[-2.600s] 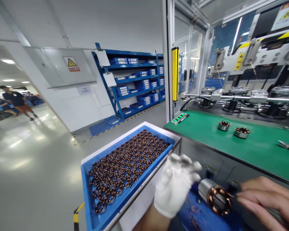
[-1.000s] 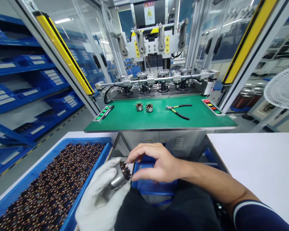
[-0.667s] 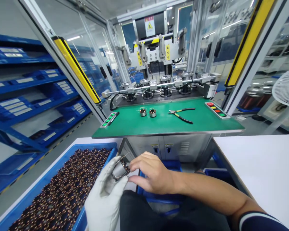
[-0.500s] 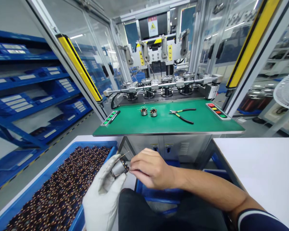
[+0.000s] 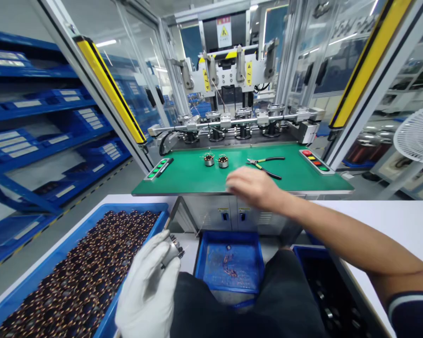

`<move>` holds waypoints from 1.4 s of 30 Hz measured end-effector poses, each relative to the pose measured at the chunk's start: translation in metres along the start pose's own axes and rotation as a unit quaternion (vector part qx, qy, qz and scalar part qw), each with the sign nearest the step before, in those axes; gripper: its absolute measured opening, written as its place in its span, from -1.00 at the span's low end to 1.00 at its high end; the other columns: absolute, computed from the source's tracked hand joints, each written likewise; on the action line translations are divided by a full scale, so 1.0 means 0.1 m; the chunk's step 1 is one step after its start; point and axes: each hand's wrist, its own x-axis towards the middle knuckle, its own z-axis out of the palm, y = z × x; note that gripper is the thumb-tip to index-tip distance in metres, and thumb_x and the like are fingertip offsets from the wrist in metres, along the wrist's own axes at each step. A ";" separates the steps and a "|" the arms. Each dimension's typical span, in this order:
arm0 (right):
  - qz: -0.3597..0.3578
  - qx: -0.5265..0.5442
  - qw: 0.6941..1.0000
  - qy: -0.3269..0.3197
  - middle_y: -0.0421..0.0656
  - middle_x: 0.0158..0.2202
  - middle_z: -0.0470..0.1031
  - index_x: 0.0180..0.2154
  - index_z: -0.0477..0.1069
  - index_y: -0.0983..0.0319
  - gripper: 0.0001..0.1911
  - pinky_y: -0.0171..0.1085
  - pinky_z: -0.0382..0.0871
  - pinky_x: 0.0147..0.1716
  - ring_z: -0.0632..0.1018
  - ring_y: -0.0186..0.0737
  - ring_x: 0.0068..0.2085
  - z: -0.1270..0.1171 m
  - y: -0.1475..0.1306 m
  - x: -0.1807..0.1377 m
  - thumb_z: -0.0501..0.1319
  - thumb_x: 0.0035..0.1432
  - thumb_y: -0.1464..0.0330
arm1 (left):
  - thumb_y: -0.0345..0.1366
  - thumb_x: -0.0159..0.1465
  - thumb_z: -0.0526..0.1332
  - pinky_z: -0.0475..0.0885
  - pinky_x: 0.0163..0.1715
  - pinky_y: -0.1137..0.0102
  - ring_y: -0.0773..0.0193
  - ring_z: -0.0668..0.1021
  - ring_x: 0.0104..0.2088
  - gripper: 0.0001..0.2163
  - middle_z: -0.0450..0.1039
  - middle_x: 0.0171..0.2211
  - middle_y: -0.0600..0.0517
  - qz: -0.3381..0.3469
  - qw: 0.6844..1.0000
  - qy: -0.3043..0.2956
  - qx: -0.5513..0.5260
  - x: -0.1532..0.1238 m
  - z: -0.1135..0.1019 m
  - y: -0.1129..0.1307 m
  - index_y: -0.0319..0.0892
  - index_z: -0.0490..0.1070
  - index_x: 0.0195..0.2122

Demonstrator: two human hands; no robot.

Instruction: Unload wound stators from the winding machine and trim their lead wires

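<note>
My left hand, in a white glove, grips a motor stator with a silvery body and dark slotted end, above the blue tray's near right corner. Fingers and thumb close round its sides. My right hand is bare and raised in front of the green worktop's front edge, apart from the stator. Motion smears its fingers, so whether they hold anything is unclear. Just beyond it lie cutting pliers with black and yellow handles. Two wound stators with loose wire ends stand left of the pliers.
A blue tray full of copper-wound parts is at my left. Below, a blue bin holds wire scraps; a dark bin with metal parts sits beside my right leg. A winding machine stands behind the worktop, with button panels at both ends.
My right hand has left the stator and moved up and right toward the pliers. My left hand still holds the stator, slightly lower. The blue scrap bin is now in plain sight.
</note>
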 end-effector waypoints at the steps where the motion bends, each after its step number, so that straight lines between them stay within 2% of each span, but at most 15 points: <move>1: 0.089 -0.018 0.995 -0.032 0.08 -0.09 0.58 -0.09 0.51 0.38 -0.70 -0.16 0.49 -0.07 0.55 -0.09 -0.06 0.05 0.20 -0.10 0.17 0.36 0.27 | -0.54 0.18 0.37 0.58 -0.02 0.57 0.34 0.62 0.00 -0.63 0.55 0.08 0.06 0.003 1.000 0.000 0.012 0.00 -0.03 -0.02 -0.01 0.58 -0.03; 4: 0.343 -0.072 0.917 -0.192 0.30 0.25 0.32 0.25 0.29 0.47 -0.18 0.10 0.30 0.23 0.37 0.24 0.26 0.15 0.68 -0.37 0.31 0.17 0.02 | -0.55 0.18 0.37 0.59 -0.02 0.54 0.30 0.62 0.02 -0.65 0.54 0.08 0.02 0.001 1.000 0.007 0.017 -0.01 -0.10 -0.05 -0.06 0.57 -0.05; 6: 0.441 -0.079 0.841 -0.302 0.35 0.36 0.13 0.38 0.09 0.46 0.00 0.22 0.18 0.27 0.22 0.36 0.36 0.16 0.83 -0.46 0.22 0.18 -0.11 | -0.54 0.18 0.37 0.61 -0.05 0.52 0.26 0.62 0.02 -0.67 0.55 0.08 0.01 -0.009 1.000 0.014 0.010 -0.02 -0.12 -0.06 -0.07 0.58 -0.06; 9: 0.462 -0.069 0.781 -0.415 0.33 0.35 0.14 0.40 0.06 0.39 -0.04 0.30 0.14 0.24 0.19 0.38 0.37 0.09 0.89 -0.49 0.01 0.26 -0.17 | -0.52 0.19 0.37 0.61 -0.05 0.50 0.23 0.62 0.03 -0.68 0.56 0.06 0.03 -0.038 0.999 0.032 0.004 -0.05 -0.14 -0.07 -0.06 0.58 -0.06; 12: 0.408 -0.078 0.795 -0.442 0.30 0.24 0.31 0.32 0.21 0.40 -0.13 0.26 0.19 0.22 0.31 0.35 0.29 -0.06 0.86 -0.52 -0.01 0.28 -0.14 | -0.49 0.20 0.38 0.60 -0.03 0.51 0.24 0.62 0.04 -0.68 0.57 0.05 0.04 -0.067 0.997 0.047 0.010 -0.08 -0.16 -0.10 -0.05 0.58 -0.04; 17: 0.298 -0.022 0.875 -0.381 0.27 0.15 0.36 0.24 0.30 0.43 -0.24 0.12 0.40 0.10 0.48 0.23 0.08 -0.33 0.54 -0.72 0.10 0.26 -0.03 | -0.51 0.20 0.37 0.60 -0.04 0.51 0.23 0.62 0.03 -0.68 0.57 0.06 0.04 -0.060 0.997 0.041 0.011 -0.08 -0.18 -0.15 -0.05 0.58 -0.05; 20: 0.229 0.027 0.931 -0.283 0.29 0.09 0.36 0.21 0.28 0.46 -0.41 0.14 0.43 0.04 0.47 0.19 0.04 -0.41 0.03 -0.76 0.14 0.22 0.28 | -0.53 0.20 0.36 0.60 -0.04 0.50 0.22 0.60 0.07 -0.67 0.56 0.05 0.05 -0.047 0.999 0.026 -0.003 -0.06 -0.11 -0.14 -0.03 0.57 -0.06; 22: 0.215 0.122 0.947 -0.205 0.26 0.09 0.33 0.25 0.19 0.47 -0.37 0.07 0.45 0.05 0.44 0.10 0.07 -0.41 -0.42 -0.74 0.13 0.13 0.45 | -0.54 0.20 0.36 0.59 -0.03 0.50 0.24 0.59 0.08 -0.65 0.56 0.05 0.07 -0.043 0.999 0.014 -0.014 -0.06 -0.06 -0.13 -0.02 0.57 -0.05; 24: 0.234 0.278 0.917 -0.166 0.14 0.04 0.35 0.23 0.18 0.37 -0.37 -0.08 0.47 0.03 0.45 -0.07 0.04 -0.35 -0.88 -0.70 0.14 0.09 0.53 | -0.57 0.19 0.35 0.57 -0.01 0.53 0.28 0.58 0.09 -0.62 0.55 0.05 0.09 -0.038 0.999 0.006 -0.016 -0.07 -0.03 -0.11 0.00 0.56 -0.03; 27: 0.248 0.468 0.839 -0.125 -0.03 -0.13 0.43 0.15 0.26 0.28 -0.48 -0.23 0.49 -0.11 0.49 -0.23 -0.15 -0.18 -1.43 -0.65 0.20 0.12 0.48 | -0.58 0.19 0.35 0.55 0.03 0.55 0.32 0.57 0.09 -0.58 0.54 0.08 0.10 -0.034 0.999 -0.005 -0.004 -0.10 -0.05 -0.10 0.01 0.55 0.01; 29: 0.243 0.556 0.790 -0.087 -0.05 -0.13 0.46 0.27 0.17 0.27 -0.34 -0.26 0.49 -0.15 0.50 -0.28 -0.23 -0.05 -1.64 -0.63 0.24 0.14 0.41 | -0.58 0.18 0.36 0.55 0.03 0.55 0.32 0.57 0.08 -0.57 0.54 0.08 0.10 -0.026 1.000 -0.012 0.011 -0.12 -0.08 -0.09 0.01 0.55 0.02; 32: 0.213 0.631 0.745 -0.051 0.00 0.00 0.48 0.41 -0.05 0.20 -0.13 -0.21 0.47 -0.04 0.54 -0.23 -0.09 0.10 -1.74 -0.61 0.25 0.14 0.43 | -0.59 0.16 0.36 0.56 0.02 0.53 0.30 0.58 0.08 -0.56 0.54 0.09 0.10 -0.019 0.999 -0.009 0.026 -0.14 -0.10 -0.06 0.01 0.56 0.01; 35: 0.188 0.651 0.735 -0.028 0.00 0.02 0.48 0.43 -0.07 0.17 -0.09 -0.16 0.44 0.04 0.52 -0.19 0.01 0.16 -1.73 -0.57 0.23 0.11 0.49 | -0.60 0.16 0.36 0.58 -0.02 0.52 0.28 0.59 0.05 -0.57 0.55 0.08 0.08 -0.022 0.999 -0.009 0.030 -0.16 -0.10 -0.03 0.00 0.57 -0.01; 38: 0.179 0.657 0.732 -0.016 -0.01 0.00 0.47 0.44 -0.08 0.19 -0.07 -0.19 0.45 0.01 0.52 -0.23 -0.04 0.17 -1.72 -0.56 0.20 0.09 0.52 | -0.58 0.17 0.36 0.60 -0.05 0.49 0.25 0.60 0.04 -0.60 0.55 0.07 0.05 -0.026 0.999 -0.019 0.030 -0.17 -0.08 -0.04 -0.02 0.57 -0.02; 42: 0.183 0.632 0.753 -0.022 -0.05 -0.07 0.47 0.43 -0.07 0.22 -0.08 -0.26 0.47 -0.07 0.52 -0.28 -0.15 0.14 -1.73 -0.57 0.15 0.05 0.52 | -0.58 0.17 0.36 0.61 -0.06 0.48 0.22 0.60 0.05 -0.61 0.54 0.08 0.03 -0.026 0.999 -0.035 0.022 -0.17 -0.06 -0.06 -0.03 0.56 -0.03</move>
